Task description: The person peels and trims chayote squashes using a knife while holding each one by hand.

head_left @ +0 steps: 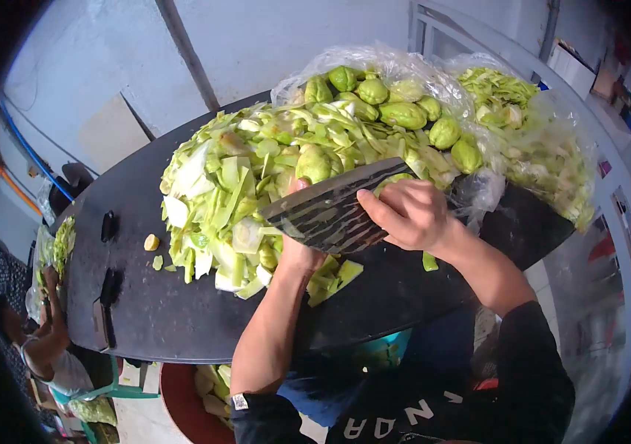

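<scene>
My right hand [412, 214] is closed around the handle of a broad-bladed knife [330, 211], its dark, wet-streaked blade slanting down to the left. Behind that blade, my left hand [302, 253] grips a pale green chayote [317, 164]; most of its fingers and the chayote's lower part are hidden by the knife. Around both hands spreads a large heap of cut chayote pieces and peelings [227, 185]. Several whole chayotes [403, 115] lie behind the heap on clear plastic.
The dark oval table [160, 311] carries everything. Clear bags [545, 159] of sliced chayote stand at the right, beside a pale metal railing [611, 148]. Below the front edge is a reddish tub [182, 403] with pieces inside. Another person [53, 351] works at far left.
</scene>
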Motion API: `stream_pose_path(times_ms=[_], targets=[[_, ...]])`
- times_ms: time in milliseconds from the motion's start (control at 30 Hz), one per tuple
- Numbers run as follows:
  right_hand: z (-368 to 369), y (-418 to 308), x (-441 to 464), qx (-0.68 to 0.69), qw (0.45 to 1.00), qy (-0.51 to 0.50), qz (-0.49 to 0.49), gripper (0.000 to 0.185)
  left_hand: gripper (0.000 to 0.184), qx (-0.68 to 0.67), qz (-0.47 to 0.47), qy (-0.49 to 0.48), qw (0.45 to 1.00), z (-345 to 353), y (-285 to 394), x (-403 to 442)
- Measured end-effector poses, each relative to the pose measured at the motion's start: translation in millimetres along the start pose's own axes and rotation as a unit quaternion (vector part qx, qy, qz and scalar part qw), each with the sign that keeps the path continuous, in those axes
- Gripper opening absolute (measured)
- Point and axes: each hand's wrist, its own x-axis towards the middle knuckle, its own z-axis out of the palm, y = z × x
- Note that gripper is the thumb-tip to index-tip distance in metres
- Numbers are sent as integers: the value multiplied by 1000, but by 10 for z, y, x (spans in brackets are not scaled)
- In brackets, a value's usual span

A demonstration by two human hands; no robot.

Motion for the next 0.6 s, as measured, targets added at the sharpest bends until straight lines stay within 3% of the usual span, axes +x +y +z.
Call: stream_pose_path(times_ms=[200,267,333,367,400,533,600], targets=[[9,-9,-4,6,1000,-10,-16,46,48,13,-19,28,999,156,73,-63],[-4,-16,14,4,1000,-16,7,32,49,10,-22,41,999,123,114,-52],[169,234,-126,4,991,-66,113,32,49,56,-30,-99,993,-38,192,-64],[180,406,-177,-54,959,-169,221,25,68,123,11,-16,992,218,214,-111],[207,578,-241,-28,961,-122,248,23,68,128,11,-21,991,277,221,-147],[69,620,-328,-31,951,-118,284,22,61,149,79,-48,985,285,249,-124],[48,565,-288,-13,951,-101,291,22,58,239,215,-56,945,301,238,-79]])
